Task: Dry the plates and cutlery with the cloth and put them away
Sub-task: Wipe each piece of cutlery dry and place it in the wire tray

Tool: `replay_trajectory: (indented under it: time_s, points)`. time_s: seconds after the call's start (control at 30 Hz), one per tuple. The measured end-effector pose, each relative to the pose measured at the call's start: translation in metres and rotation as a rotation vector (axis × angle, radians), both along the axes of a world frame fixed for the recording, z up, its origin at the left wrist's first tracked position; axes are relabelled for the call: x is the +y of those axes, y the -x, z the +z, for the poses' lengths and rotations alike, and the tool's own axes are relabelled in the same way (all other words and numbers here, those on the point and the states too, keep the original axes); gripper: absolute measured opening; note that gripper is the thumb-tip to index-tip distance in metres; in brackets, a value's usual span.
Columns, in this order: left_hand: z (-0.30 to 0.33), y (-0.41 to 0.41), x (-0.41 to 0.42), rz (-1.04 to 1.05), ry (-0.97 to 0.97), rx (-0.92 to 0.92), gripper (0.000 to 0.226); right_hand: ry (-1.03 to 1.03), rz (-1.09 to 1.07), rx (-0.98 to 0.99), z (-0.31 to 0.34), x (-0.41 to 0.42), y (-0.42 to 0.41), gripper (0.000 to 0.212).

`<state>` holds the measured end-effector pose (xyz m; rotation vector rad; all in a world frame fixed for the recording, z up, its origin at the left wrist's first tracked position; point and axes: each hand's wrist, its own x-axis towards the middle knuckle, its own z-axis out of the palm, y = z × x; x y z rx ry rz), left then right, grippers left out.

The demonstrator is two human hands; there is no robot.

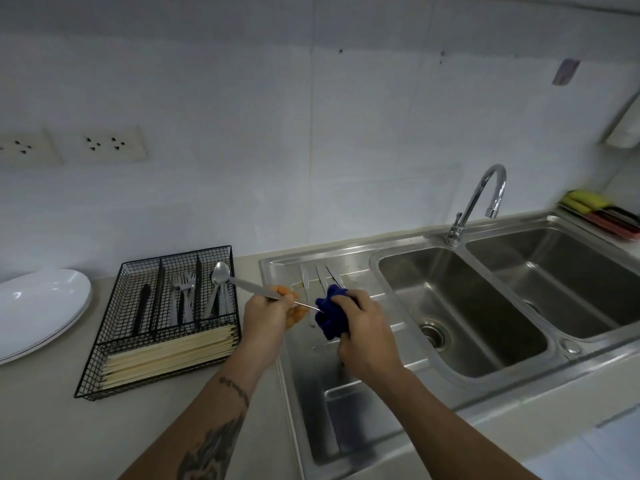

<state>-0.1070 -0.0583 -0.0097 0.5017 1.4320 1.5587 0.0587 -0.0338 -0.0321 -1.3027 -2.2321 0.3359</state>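
Slim stainless-steel knife: held level over the steel sink drainboard, probably so drips fall there. Left hand grips its middle, fingers curled. Right hand clutches the crumpled dark-blue cloth around one end. Black wire cutlery tray waits just left.

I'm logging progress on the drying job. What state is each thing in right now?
Left hand: grips knife.
Right hand: grips cloth.
Knife: held, tip in cloth.
Cloth: bunched around knife tip.
Cutlery basket: partly filled.
Plates: stacked on counter.
Knives on drainboard: lying, untouched.
Faucet: off.
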Motion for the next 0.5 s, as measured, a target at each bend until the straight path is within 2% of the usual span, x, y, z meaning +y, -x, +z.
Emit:
replay_trajectory:
  time_s: [0.13,0.27,0.37,0.5]
  points:
    - [-0.002,0.003,0.004,0.014,-0.069,0.013,0.008,-0.104,0.096,0.019,0.003,-0.001,0.015,0.067]
    - [-0.007,0.012,0.001,0.081,-0.053,0.105,0.009,0.004,0.049,-0.015,-0.003,0.011,0.010,0.064]
    - [-0.013,0.021,0.001,0.121,-0.017,0.171,0.011,0.015,0.021,0.036,0.003,0.019,0.018,0.060]
    - [-0.015,0.035,0.010,0.155,0.009,0.201,0.014,-0.108,0.132,0.070,0.015,0.015,0.058,0.061]
